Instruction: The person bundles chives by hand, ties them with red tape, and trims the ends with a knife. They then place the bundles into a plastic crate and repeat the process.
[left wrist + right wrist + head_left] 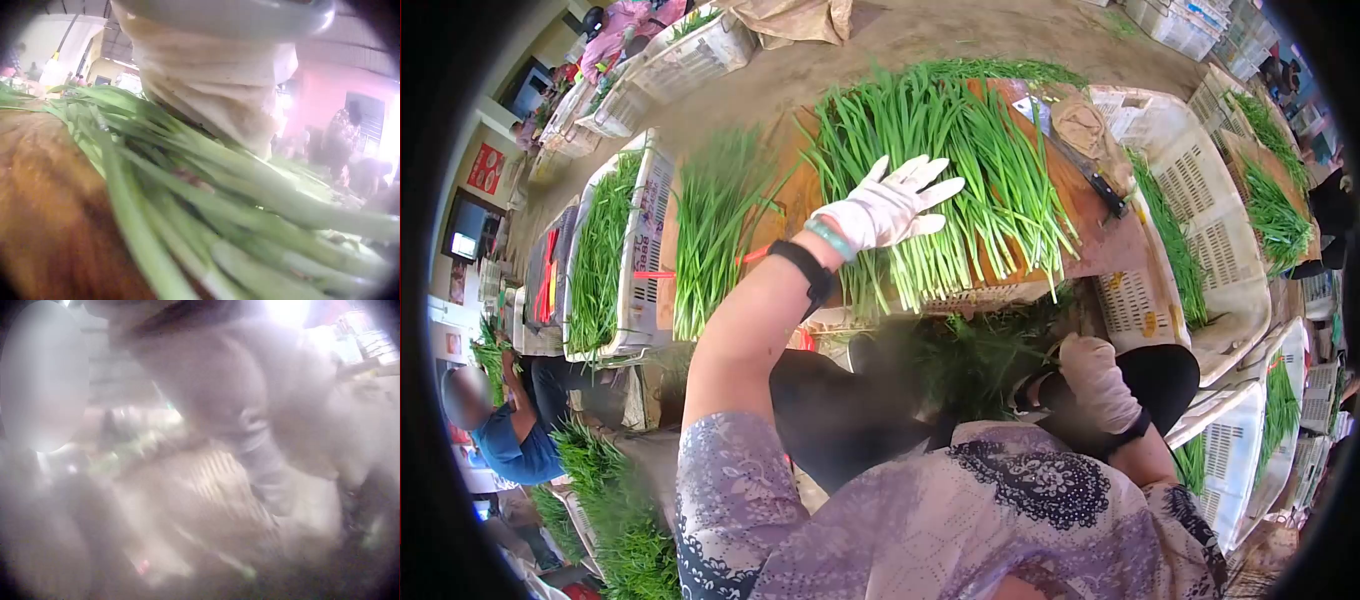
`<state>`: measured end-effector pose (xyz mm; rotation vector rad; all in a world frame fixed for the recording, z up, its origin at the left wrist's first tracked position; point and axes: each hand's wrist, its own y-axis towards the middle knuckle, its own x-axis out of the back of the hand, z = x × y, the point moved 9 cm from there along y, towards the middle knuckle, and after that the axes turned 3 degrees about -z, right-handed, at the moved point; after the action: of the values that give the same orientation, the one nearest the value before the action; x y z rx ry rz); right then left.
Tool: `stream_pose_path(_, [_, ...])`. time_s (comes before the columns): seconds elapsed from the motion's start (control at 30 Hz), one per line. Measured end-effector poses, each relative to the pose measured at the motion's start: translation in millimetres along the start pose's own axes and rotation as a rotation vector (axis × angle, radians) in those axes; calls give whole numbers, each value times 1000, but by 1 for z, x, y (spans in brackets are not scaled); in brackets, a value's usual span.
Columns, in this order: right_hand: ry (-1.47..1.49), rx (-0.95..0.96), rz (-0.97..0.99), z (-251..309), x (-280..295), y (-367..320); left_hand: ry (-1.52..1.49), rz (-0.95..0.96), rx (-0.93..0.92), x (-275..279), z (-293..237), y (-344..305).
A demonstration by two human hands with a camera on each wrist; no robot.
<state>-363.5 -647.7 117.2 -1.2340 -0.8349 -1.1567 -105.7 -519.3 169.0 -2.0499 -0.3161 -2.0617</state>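
White-gloved, my left hand lies palm down with fingers spread on a wide layer of garlic chives. Their pale stem ends point toward me over the near edge of a wooden board. In the left wrist view, chive stalks run just below the glove. My right hand, also gloved, is low by my right knee, beside loose green trimmings. Its fingers are bent, and I cannot tell whether they hold anything. The right wrist view is heavily blurred.
A smaller chive bundle lies left, near red ties. A black-handled tool and brown cloth lie on the board's right. White plastic crates flank me. Another person sits at far left.
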Motion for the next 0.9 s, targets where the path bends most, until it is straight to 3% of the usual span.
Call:
stream_pose_path(0.03, [11,-84,-47,9,7,15,0,-25,9,2,4,-5])
stream_pose_path(0.07, [272,105,-143,44,36,30,-5,-43,15,2,5,-11])
stream_pose_path(0.13, [461,344,-527,74,71,44,-15,-63,19,2,4,-15])
stream_pose_path(0.23, [475,136,-461,112,102,105,-121,-101,6,10,4,-16])
stream_pose_path(0.3, [519,213,-550,131,97,123,-127,-110,8,4,9,-17])
stream_pose_path(0.33, [362,165,-479,135,90,135,-144,-98,11,6,11,-21])
stream_pose_path(0.37, [458,115,-401,129,84,137,-162,-88,13,8,13,-24])
stream_pose_path(0.4, [691,-106,-174,109,67,145,-149,-78,-3,4,15,-27])
stream_pose_path(0.47, [476,135,-337,88,58,152,-127,-62,-28,-3,19,-31])
stream_pose_path(0.5, [635,241,-413,85,65,143,-123,-54,-31,-5,17,-32])
stream_pose_path(0.57, [660,202,-590,84,90,128,-100,-40,-44,-2,16,-31])
stream_pose_path(0.67, [448,-118,-171,103,74,141,-128,-42,-64,-3,17,-31])
stream_pose_path(0.77, [42,-245,-82,105,56,164,-63,0,-75,1,16,-29])
stream_pose_path(0.8, [125,-238,29,98,50,171,-29,28,-68,1,17,-28])
stream_pose_path(0.83, [305,-109,-10,84,33,178,3,54,-56,2,17,-28])
stream_pose_path(0.9, [736,-115,16,46,-10,195,-70,-105,-117,23,10,-16])
